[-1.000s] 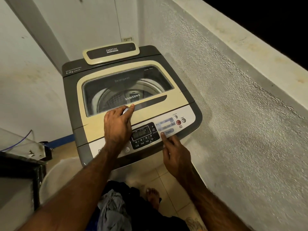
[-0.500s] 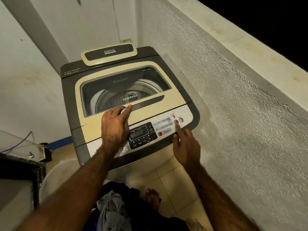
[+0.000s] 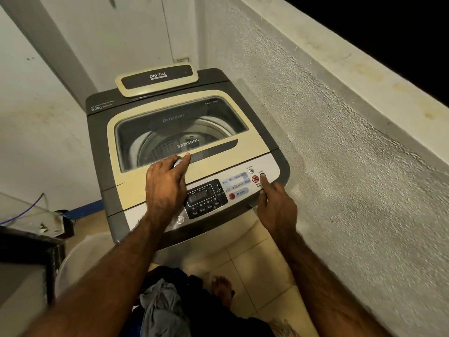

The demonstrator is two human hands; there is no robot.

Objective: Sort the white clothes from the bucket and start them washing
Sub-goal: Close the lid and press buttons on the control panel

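A top-loading washing machine (image 3: 252, 147) stands in the corner with its glass lid (image 3: 179, 132) shut; the drum shows through it. My left hand (image 3: 165, 186) rests on the lid's front edge and pinches a small grey object (image 3: 178, 163) between thumb and forefinger. My right hand (image 3: 277, 205) is at the control panel (image 3: 233, 188), its forefinger tip on the power button (image 3: 262, 175) at the panel's right end, the other fingers curled back. Below me lies a heap of dark clothes (image 3: 194, 288) with a grey-blue garment (image 3: 162, 307) on top.
A rough plaster parapet wall (image 3: 340, 154) runs close along the machine's right side. A pale round tub (image 3: 73, 261) and a dark stand (image 3: 29, 246) sit at the left. My bare foot (image 3: 221, 287) stands on the tiled floor (image 3: 252, 261) before the machine.
My right hand has slid rightward along the control panel, from the display's edge past the start button to the power button. My left hand has stayed on the lid.
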